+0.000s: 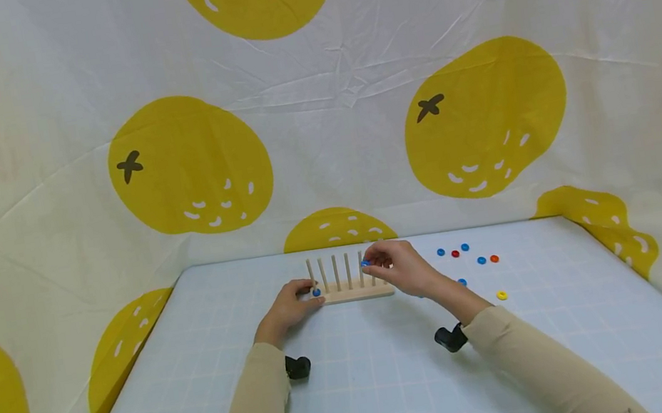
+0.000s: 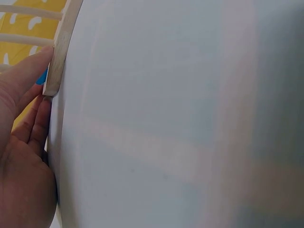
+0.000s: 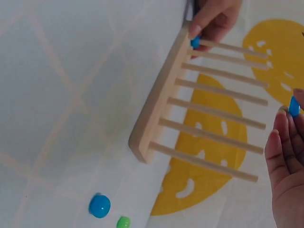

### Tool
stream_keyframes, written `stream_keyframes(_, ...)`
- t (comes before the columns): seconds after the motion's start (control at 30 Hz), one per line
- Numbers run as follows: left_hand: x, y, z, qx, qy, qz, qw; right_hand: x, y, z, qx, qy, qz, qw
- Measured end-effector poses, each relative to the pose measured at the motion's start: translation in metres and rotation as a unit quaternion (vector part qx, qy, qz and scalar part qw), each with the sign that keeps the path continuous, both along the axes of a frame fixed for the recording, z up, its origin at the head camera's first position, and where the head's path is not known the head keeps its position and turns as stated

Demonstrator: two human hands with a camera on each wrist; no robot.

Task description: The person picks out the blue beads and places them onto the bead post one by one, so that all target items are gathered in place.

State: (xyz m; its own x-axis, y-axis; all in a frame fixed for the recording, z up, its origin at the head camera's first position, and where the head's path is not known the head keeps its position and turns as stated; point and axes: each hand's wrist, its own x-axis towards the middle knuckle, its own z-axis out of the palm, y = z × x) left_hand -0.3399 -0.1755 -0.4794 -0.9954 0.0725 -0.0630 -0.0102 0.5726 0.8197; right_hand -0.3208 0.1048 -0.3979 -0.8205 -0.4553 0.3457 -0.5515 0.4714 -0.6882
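Note:
A wooden peg rack (image 1: 354, 295) stands on the table, its upright pegs in a row along a pale base. My left hand (image 1: 287, 306) grips the left end of that base, thumb on one side and fingers on the other, also in the left wrist view. Low on the leftmost peg sits a blue ring (image 3: 195, 42), partly hidden by the left hand. Between thumb and fingertips, my right hand (image 1: 402, 269) pinches another blue ring (image 3: 294, 106). In the right wrist view this ring is apart from the peg tips; the other pegs there are bare.
Loose rings lie right of the rack: several blue ones (image 1: 465, 247), a red one (image 1: 455, 254), an orange one (image 1: 494, 258) and a yellow one (image 1: 502, 295). A green one (image 3: 123, 222) shows in the right wrist view. Patterned cloth (image 1: 331, 127) hangs behind the table.

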Motion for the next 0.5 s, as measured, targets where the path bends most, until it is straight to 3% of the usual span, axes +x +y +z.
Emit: stream_keyframes(0.5,-0.003,-0.001,-0.001,-0.006,-0.001,-0.002,1.0,-0.008,-0.029,0.003,0.011,0.033,0.023,0.9991)
